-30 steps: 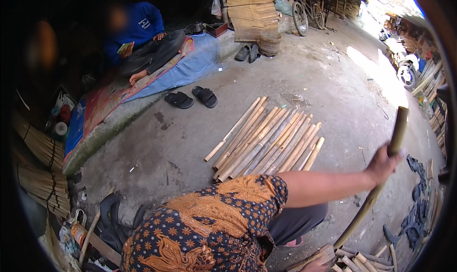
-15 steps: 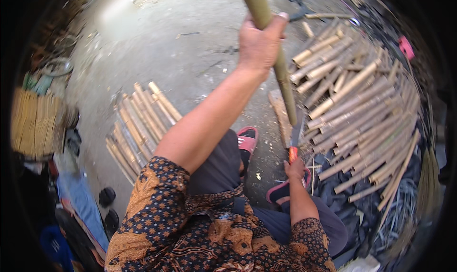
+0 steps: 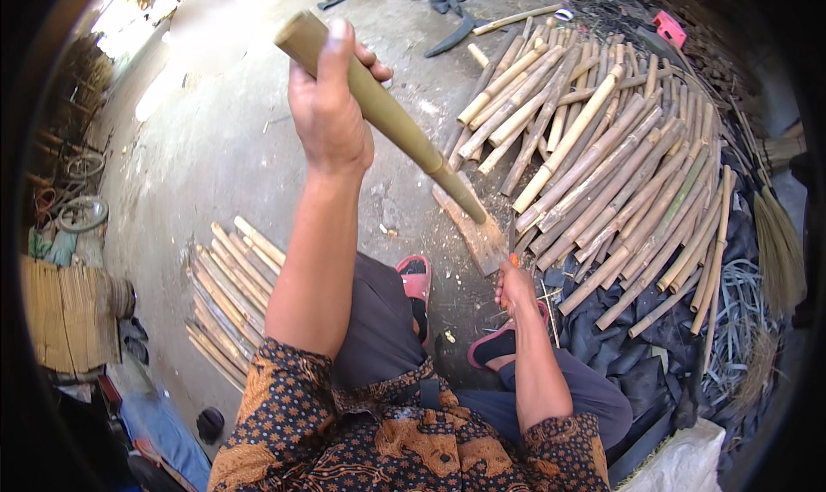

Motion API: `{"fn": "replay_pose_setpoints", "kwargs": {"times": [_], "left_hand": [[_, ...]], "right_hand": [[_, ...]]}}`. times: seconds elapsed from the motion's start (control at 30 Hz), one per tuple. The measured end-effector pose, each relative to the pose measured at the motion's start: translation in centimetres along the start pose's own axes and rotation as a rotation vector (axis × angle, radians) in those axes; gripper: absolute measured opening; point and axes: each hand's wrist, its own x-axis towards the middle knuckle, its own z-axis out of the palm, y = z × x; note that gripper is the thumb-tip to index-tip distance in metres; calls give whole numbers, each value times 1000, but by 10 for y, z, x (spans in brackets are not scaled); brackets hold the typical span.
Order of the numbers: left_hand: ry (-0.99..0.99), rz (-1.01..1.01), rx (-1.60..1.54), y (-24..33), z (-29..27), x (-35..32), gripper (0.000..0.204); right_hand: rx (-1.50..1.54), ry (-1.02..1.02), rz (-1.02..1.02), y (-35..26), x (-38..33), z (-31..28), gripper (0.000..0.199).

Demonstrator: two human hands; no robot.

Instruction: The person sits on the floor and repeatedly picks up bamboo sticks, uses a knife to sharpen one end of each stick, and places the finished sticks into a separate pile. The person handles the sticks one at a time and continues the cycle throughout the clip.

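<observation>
A thick greenish bamboo pole slants down and to the right from my left hand, whose fingers are wrapped round its upper part. The pole's lower end is over a worn wooden block on the ground; I cannot tell whether it touches. Beside the block, my right hand is closed on a knife with an orange handle. The knife's blade shows only as a thin dark line pointing away from me, close to the bamboo pile.
A large pile of cut bamboo sticks spreads to my right, and a smaller row of sticks lies left of my legs. Dark cloth scraps, a broom, a white sack and a pink object lie around.
My left hand has swung left, tilting the pole from steep to a stronger slant. My right hand and the knife have shifted slightly left, and the blade has turned edge-on. The view has shifted too.
</observation>
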Motion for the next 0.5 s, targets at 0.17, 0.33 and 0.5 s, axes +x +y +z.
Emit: {"fn": "replay_pose_setpoints", "kwargs": {"times": [0.17, 0.33, 0.5], "left_hand": [[-47, 171, 23, 23, 4, -7, 49], [-53, 40, -43, 42, -7, -21, 36], [-185, 11, -80, 51, -10, -39, 39]], "right_hand": [[-82, 30, -464, -3, -83, 29, 24], [-272, 42, -858, -44, -139, 58, 27], [-367, 64, -1012, -75, -190, 70, 26]]}}
